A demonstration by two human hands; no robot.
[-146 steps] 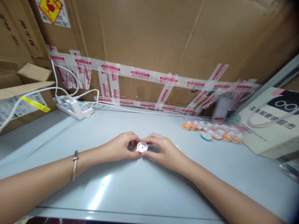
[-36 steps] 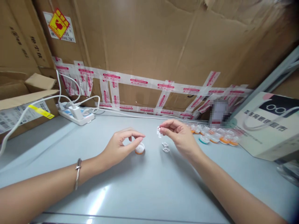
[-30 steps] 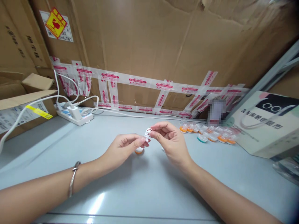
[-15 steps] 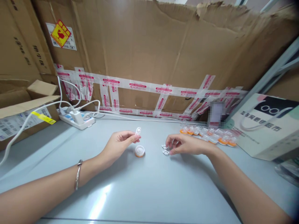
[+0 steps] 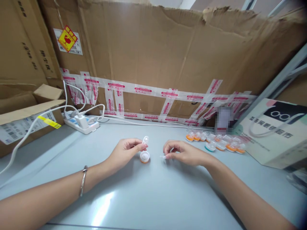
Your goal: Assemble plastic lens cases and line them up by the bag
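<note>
My left hand pinches a small white oval plastic piece with holes upright between thumb and fingers. Just below those fingertips, a round white cup with an orange base stands on the grey table. To the right, my right hand has thumb and fingertips together at table height. A small flat white plastic piece pokes out from them on the left, slightly blurred. Whether a second piece lies under that hand I cannot tell.
Several clear-topped round cases with orange or teal bases stand behind my right forearm. A paper bag is at the right. A power strip with white cables and an open carton are at the left. A large cardboard box closes off the back.
My right hand has shifted slightly left and its fingers have closed on a white piece where two lay beside them. The left hand keeps its piece, close above the round cup.
</note>
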